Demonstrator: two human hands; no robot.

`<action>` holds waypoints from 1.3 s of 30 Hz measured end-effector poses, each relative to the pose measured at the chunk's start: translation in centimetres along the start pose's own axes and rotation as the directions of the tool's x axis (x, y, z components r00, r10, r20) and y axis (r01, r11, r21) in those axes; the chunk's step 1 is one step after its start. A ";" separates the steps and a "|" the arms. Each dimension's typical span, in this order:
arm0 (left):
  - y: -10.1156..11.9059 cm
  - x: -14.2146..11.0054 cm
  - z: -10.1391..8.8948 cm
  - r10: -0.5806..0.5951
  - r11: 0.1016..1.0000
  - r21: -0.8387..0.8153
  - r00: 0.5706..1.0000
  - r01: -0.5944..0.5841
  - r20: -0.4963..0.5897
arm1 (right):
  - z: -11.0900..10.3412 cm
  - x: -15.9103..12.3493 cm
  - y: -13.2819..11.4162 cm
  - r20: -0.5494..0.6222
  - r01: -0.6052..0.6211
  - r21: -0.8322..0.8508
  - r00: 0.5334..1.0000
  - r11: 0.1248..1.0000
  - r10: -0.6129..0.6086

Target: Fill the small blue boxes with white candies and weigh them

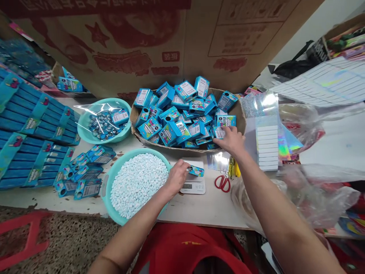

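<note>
My left hand (177,177) is closed at the left end of a small blue candy box (196,171), which lies over a white digital scale (194,187). Its fingertips meet the box's end and partly hide it. Over the right edge of a low cardboard tray (182,148) my right hand (232,140) grips a blue candy box (219,132), its fingers bent around one side. Many similar boxes (169,131) are heaped in that tray. To the left of my left hand, a turquoise basin (106,198) holds small white candies (138,184).
Another turquoise basin (82,131) contains round shiny pieces under clear film. Packed blue cartons (31,129) and loose boxes (85,171) stand at left. Red-handled scissors (222,184), label sheets (267,148) and plastic bags (310,194) lie at right. A large carton (142,45) rises behind.
</note>
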State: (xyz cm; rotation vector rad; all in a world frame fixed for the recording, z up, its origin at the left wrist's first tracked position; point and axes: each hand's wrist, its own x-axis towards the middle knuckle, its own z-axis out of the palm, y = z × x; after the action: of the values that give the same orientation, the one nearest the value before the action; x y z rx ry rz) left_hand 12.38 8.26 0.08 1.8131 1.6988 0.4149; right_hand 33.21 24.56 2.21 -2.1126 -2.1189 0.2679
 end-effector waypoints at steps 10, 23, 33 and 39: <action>1.3 1.6 -0.3 0.127 0.979 0.139 0.977 -0.151 0.169 | -2.2 -4.3 0.7 -0.292 0.178 0.455 0.955 0.873 -0.043; -5.6 -2.9 -5.1 -0.165 0.971 -0.210 0.959 0.117 -0.230 | -4.0 -20.2 2.7 0.368 -0.256 0.849 0.914 -0.462 0.170; -4.5 -2.2 -3.6 -0.081 0.982 -0.183 0.981 0.049 -0.175 | 1.5 -27.6 3.7 0.701 -0.473 0.675 0.650 -0.567 0.293; -2.4 -0.3 -2.5 0.043 0.999 -0.007 0.994 -0.044 -0.099 | 2.6 -28.5 2.8 0.676 -0.463 0.695 0.680 -0.550 0.284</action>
State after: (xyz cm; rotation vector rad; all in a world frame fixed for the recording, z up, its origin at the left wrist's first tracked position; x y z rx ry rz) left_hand 8.94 8.51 0.59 1.8528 1.7229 0.5378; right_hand 35.58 -4.03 -0.16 -1.3253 0.0303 1.5956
